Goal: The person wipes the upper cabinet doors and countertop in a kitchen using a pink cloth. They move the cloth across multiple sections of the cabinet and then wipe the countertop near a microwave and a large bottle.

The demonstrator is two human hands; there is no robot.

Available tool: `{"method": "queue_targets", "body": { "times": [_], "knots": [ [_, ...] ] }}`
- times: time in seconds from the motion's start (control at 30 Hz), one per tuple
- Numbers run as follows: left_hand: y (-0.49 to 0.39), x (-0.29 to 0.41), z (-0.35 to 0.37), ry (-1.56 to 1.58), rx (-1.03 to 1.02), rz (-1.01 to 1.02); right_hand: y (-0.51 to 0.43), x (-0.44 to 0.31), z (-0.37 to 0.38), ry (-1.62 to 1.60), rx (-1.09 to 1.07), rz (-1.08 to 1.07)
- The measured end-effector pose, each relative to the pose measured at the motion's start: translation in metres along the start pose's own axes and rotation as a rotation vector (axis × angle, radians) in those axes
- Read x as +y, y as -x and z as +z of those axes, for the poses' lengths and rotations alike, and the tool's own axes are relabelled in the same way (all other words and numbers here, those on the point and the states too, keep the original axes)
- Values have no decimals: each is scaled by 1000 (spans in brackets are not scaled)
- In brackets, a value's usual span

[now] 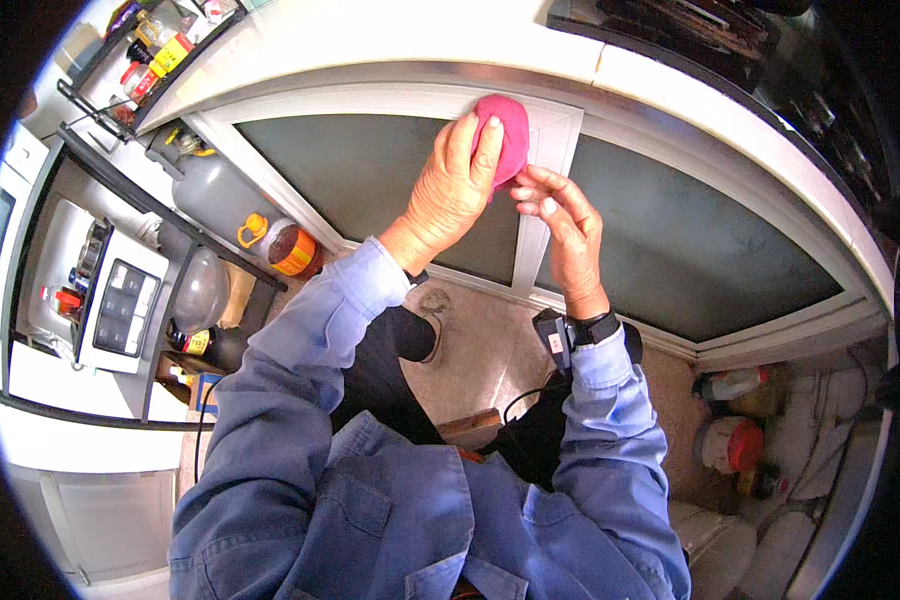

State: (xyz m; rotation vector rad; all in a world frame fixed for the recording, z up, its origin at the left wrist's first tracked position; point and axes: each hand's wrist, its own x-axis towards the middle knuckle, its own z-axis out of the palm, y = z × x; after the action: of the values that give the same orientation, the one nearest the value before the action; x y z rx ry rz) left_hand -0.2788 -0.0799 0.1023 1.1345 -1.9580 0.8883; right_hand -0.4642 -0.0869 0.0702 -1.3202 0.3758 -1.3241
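Note:
A folded pink cloth (pixel 511 139) is in my left hand (pixel 450 176), with the fingers laid over it. It rests against the top of the white frame (pixel 551 127) where two cabinet doors meet. Just below and right of the cloth is my right hand (pixel 570 225). Its fingers are loosely curled and spread, with the fingertips close to the cloth's lower edge; whether they touch it is hard to tell. Dark glass panels fill the left door (pixel 375 172) and the right door (pixel 690 232). Both my wrists wear black bands.
Above the doors runs a white countertop (pixel 420 34). To the left stand a grey gas cylinder (pixel 214 184), an oil bottle with an orange cap (pixel 289 247) and a shelf rack (pixel 157 300). Several containers, including a red-lidded tub (pixel 731 444), sit at lower right.

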Motion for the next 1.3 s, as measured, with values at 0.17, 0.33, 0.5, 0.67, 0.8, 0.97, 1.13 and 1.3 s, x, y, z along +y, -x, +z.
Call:
{"method": "queue_targets", "body": {
  "times": [0.17,0.33,0.5,0.67,0.8,0.97,1.13,1.3],
  "knots": [
    [43,3,13,-56,-285,20,-5,9,-14,59,155,2],
    [35,-2,-29,165,-283,-231,-2,11,-18,22,191,-16],
    [4,-17,-40,206,139,-464,-2,14,-16,36,213,-33],
    [28,6,23,101,-56,-576,-4,18,-11,109,213,-18],
    [69,12,52,95,-206,-614,-3,22,-10,143,216,-22],
    [68,-10,40,267,-15,-717,-1,24,-14,149,208,-39],
    [36,-52,7,363,137,-978,-1,22,-21,143,181,-29],
    [25,-30,11,1031,297,-1135,-1,24,-21,147,185,4]
  ]
}}
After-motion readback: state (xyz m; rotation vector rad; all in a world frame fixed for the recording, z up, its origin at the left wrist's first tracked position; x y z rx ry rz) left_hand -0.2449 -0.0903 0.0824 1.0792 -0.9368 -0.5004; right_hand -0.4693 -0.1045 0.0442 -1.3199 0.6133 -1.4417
